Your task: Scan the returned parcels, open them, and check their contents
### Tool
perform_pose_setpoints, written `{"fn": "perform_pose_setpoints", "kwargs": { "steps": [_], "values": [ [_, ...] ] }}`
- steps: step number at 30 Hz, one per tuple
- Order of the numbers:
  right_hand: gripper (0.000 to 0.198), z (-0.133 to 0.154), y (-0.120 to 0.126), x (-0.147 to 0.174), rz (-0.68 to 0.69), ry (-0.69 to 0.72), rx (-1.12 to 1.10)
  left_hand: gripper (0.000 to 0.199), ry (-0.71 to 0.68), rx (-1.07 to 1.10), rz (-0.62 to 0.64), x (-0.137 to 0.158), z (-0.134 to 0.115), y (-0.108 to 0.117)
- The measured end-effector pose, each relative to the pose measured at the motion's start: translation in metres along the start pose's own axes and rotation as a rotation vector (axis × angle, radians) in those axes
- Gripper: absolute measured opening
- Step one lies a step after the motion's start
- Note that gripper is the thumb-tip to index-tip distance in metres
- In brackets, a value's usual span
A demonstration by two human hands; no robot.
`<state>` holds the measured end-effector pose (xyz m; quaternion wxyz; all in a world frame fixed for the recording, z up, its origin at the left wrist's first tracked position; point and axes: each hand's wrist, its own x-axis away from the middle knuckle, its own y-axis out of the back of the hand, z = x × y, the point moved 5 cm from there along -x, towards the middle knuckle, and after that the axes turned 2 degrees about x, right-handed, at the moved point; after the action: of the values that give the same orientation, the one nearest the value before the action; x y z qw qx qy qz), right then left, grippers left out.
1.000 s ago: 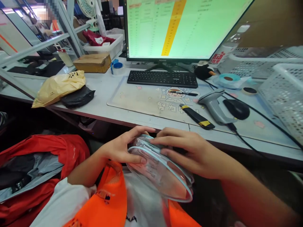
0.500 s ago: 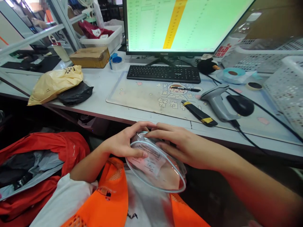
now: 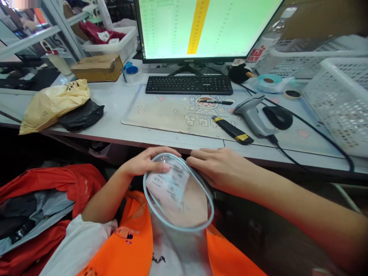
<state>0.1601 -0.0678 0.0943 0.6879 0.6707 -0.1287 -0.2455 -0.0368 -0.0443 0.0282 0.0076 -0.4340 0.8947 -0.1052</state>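
A clear plastic pouch point(image 3: 198, 212) with pale blue piping is held above my lap, its rounded face tilted up toward me. A beige item and a white slip with small print point(image 3: 169, 184) show through it. My left hand point(image 3: 146, 163) grips the pouch's upper left, thumb pressed on the clear face and fingers behind the rim. At the upper right rim, my right hand point(image 3: 214, 165) has its fingers curled and pinched against the edge. Exactly what those fingertips hold is partly hidden.
On the desk ahead lie a box cutter point(image 3: 232, 130), a grey barcode scanner point(image 3: 254, 115), a mouse point(image 3: 278, 117), a pen point(image 3: 215, 102) and a keyboard point(image 3: 189, 84). Yellow point(image 3: 54, 105) and black bags point(image 3: 83, 115) lie left. A white basket point(image 3: 339, 103) stands right; a red bag point(image 3: 89, 176) lies low left.
The pouch has turned to face me more fully. My right hand has drawn back from over its top to the right rim. The view has shifted slightly right.
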Motion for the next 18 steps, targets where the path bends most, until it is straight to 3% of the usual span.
{"fn": "perform_pose_setpoints", "kwargs": {
  "steps": [4,9,14,17,18],
  "values": [
    [0.017,-0.009,-0.002,0.027,-0.077,-0.089,0.107,0.039,-0.013,0.241,-0.358,-0.005,0.008,0.030],
    [0.021,0.000,-0.036,0.041,-0.330,-0.296,0.073,0.038,-0.137,0.412,-0.623,-0.027,0.020,0.037],
    [0.023,0.035,-0.089,0.021,-0.540,-0.674,-0.166,0.036,-0.296,0.485,-0.808,-0.056,0.024,0.012],
    [0.029,0.042,-0.123,0.001,-0.610,-0.828,-0.406,0.029,-0.336,0.448,-0.907,-0.057,0.026,-0.015],
    [0.031,0.035,-0.132,-0.003,-0.641,-0.809,-0.560,0.025,-0.330,0.408,-0.924,-0.057,0.027,-0.021]
  ]
}}
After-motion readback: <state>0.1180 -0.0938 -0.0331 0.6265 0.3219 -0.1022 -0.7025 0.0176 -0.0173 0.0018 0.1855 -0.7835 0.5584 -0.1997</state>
